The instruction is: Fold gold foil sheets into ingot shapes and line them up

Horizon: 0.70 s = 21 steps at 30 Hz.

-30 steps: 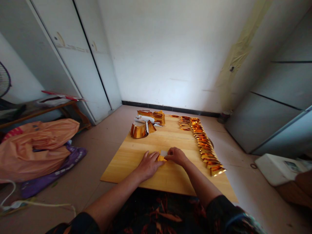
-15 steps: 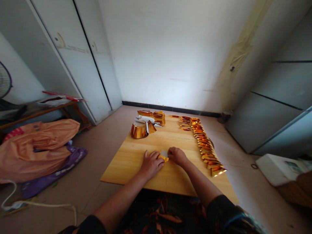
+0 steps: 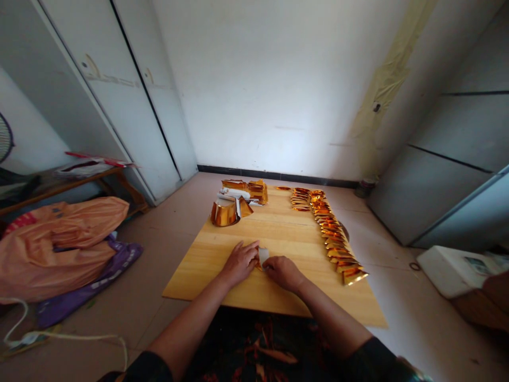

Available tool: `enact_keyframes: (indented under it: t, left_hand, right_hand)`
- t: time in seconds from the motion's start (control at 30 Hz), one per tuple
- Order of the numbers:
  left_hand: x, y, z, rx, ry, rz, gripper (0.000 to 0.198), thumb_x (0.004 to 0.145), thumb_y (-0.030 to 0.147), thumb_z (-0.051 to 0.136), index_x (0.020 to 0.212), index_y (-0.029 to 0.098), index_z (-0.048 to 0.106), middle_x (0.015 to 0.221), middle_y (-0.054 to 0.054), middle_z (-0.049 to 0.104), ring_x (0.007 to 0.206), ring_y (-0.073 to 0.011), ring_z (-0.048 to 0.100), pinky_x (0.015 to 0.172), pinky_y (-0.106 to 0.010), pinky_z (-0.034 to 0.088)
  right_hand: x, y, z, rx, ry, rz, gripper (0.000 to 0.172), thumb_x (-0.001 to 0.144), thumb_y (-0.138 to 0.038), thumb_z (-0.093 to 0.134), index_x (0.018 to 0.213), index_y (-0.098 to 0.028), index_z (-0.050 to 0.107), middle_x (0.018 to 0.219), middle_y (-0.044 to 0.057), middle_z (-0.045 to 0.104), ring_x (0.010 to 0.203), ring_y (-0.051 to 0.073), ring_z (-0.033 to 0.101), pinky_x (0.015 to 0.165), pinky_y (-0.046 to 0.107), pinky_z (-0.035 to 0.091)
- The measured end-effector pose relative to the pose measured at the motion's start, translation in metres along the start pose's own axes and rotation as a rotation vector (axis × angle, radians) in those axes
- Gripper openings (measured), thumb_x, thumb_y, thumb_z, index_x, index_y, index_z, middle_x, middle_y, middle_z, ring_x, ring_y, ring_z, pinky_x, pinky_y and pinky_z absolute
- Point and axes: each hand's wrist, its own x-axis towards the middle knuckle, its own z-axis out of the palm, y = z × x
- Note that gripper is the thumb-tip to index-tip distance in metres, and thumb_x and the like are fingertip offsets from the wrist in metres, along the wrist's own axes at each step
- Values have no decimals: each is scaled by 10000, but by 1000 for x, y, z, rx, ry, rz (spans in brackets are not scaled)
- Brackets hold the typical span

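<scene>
A small sheet of gold foil paper [image 3: 263, 255], its pale grey back facing up, lies on the wooden table between my hands. My left hand [image 3: 242, 261] grips its left edge, thumb and fingers closed together. At the sheet's right lower edge my right hand [image 3: 283, 269] is curled, its fingertips pinching the paper. Part of the sheet is hidden under the fingers. Along the right side of the table runs a row of folded gold foil pieces [image 3: 332, 236], overlapping one another. A shorter row of folded pieces [image 3: 300, 199] lies beside its far end.
At the table's far left stand a curved gold foil stack [image 3: 225, 213] and more foil sheets [image 3: 257, 191] with white paper. The wooden table [image 3: 207, 265] has floor around it. Orange and purple bags [image 3: 91, 265] lie left; a white box [image 3: 449, 270] sits right.
My right hand has moved lower and left, closer to my left hand. The foil paper has shifted slightly left and shows more of its grey back; less gold shows.
</scene>
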Motion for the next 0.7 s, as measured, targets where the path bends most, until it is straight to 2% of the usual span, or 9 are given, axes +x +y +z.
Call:
enact_keyframes:
  t: [0.13,0.23,0.4,0.57,0.7]
  left_hand:
    - [-1,-1,1,25,23,41,228,851,129,470,1014,233,590,1279,-50,583,1214,-161,500,1120,-492,186]
    - [-2,-2,2,49,56,74,257,849,132,485,1053,244,596,1226,-52,618,1175,-169,529,1092,-468,250]
    - [-2,-7,2,39,93,106,171,837,152,534,944,232,641,1119,-46,669,1057,-181,586,947,-365,419]
    - [-1,-14,0,24,80,136,173,838,115,501,885,219,630,1110,-39,667,1028,-177,597,924,-339,434]
    - [-1,-15,-4,5,62,130,172,842,107,476,874,220,602,1034,-22,686,967,-156,612,901,-320,427]
  right_hand:
    - [-2,5,1,31,-12,-43,296,808,-162,476,965,-248,712,908,19,709,844,168,633,732,214,415]
    - [-3,12,3,16,2,-95,306,788,-156,504,1007,-248,697,934,22,676,847,158,611,747,211,416]
    - [-4,32,4,-16,71,-211,281,791,-231,585,1056,-262,675,1068,43,579,899,152,563,786,223,418]
    - [-2,39,6,-32,125,-330,248,797,-311,633,1038,-273,681,1128,54,559,1002,192,504,891,298,381]
    - [5,35,12,-16,151,-322,246,781,-329,660,1020,-275,672,1151,49,562,1036,212,477,900,335,352]
